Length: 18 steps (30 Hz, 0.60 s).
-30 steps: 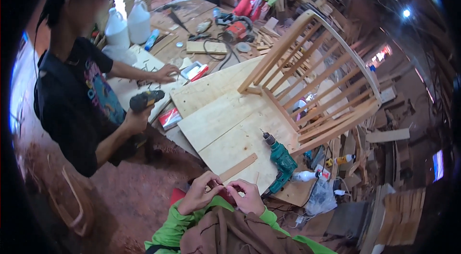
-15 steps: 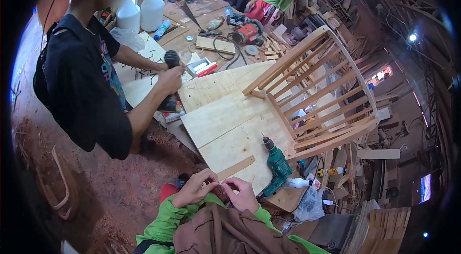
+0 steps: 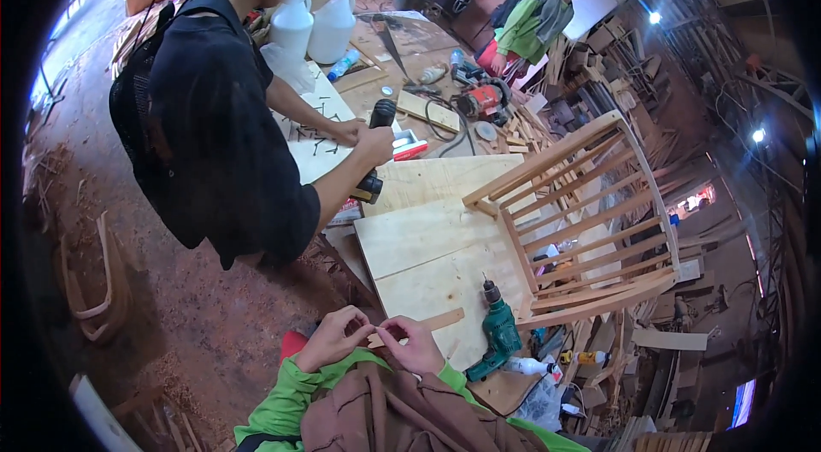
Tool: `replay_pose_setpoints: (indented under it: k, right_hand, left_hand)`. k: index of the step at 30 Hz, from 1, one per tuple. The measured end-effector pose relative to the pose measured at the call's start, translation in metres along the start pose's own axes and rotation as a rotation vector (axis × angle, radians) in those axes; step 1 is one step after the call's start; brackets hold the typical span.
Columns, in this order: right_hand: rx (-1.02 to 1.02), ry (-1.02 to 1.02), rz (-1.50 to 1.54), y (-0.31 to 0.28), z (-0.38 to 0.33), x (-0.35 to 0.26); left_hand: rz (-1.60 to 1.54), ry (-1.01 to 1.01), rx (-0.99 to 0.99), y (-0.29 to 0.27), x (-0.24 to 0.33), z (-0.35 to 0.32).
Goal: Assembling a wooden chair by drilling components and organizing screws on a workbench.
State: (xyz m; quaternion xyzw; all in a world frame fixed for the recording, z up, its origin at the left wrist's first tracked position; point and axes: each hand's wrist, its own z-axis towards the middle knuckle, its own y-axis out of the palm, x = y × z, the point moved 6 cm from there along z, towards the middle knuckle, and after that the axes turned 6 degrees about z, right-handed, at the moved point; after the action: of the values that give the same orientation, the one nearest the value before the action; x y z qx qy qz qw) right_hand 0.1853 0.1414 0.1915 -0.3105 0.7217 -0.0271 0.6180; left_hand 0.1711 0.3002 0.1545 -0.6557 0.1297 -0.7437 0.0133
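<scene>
My left hand (image 3: 334, 338) and my right hand (image 3: 414, 344) meet at the near edge of the workbench, thumbs and forefingers pinched tip to tip. Whatever lies between the fingertips is too small to make out. Just beyond them is a thin wooden strip (image 3: 438, 320) on the pale plywood panel (image 3: 410, 251). To the right of my right hand, a green corded drill (image 3: 499, 328) lies on its side, its chuck pointing away from me. A slatted wooden chair back (image 3: 581, 234) rests on the panel's right side.
At the left a person in black (image 3: 227, 127) holds a black-and-yellow cordless drill (image 3: 376, 148) over a white board with dark screws (image 3: 312, 148). White jugs (image 3: 332, 26) and a red power tool (image 3: 481, 99) occupy the far bench. Another person in green (image 3: 530, 24) stands behind.
The view has shifted, so the bench and the person in black appear farther right. My hands stay pinched together. At the back, the person in green now faces this way, head in view.
</scene>
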Motion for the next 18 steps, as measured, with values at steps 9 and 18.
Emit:
replay_pose_setpoints:
  k: [9, 18]
  right_hand:
    - [0.105, -0.178, -0.412, -0.055, 0.002, 0.087]
    - [-0.228, 0.336, -0.862, -0.025, -0.019, 0.217]
  left_hand:
    - [0.301, 0.005, -0.143, 0.052, -0.062, 0.005]
    - [0.544, -0.091, -0.785, 0.129, -0.154, 0.008]
